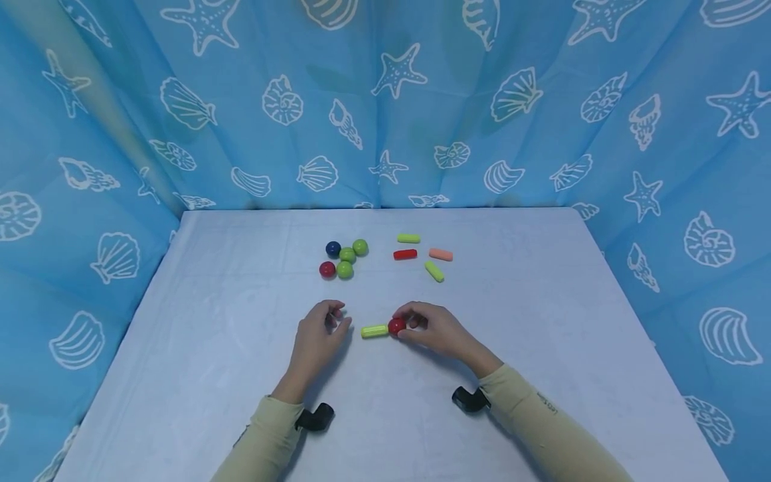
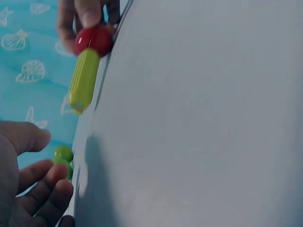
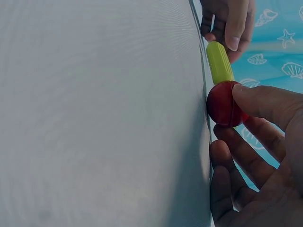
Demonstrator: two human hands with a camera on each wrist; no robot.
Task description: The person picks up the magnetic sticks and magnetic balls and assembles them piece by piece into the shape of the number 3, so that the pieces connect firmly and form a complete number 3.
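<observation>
My right hand [image 1: 438, 329] holds a glossy red ball [image 3: 226, 104] between thumb and fingers, low over the white table. One end of a ridged yellow-green rod [image 1: 375, 331] meets the ball, and the rod points toward my left hand [image 1: 319, 338]. That left hand holds nothing; its fingers are loosely bent, a short gap away from the rod's free end. In the left wrist view the ball and rod [image 2: 84, 80] show in line, with the right hand's fingertips on the ball. Whether rod and ball are fixed together, I cannot tell.
Farther back on the white table [image 1: 241, 281] lies a cluster of balls: a dark blue ball [image 1: 333, 249], a red ball [image 1: 327, 270] and several green ones [image 1: 347, 254]. Right of them are a red rod [image 1: 405, 254], an orange rod [image 1: 441, 254] and yellow-green rods [image 1: 434, 271]. A blue shell-print curtain [image 1: 385, 134] surrounds the table.
</observation>
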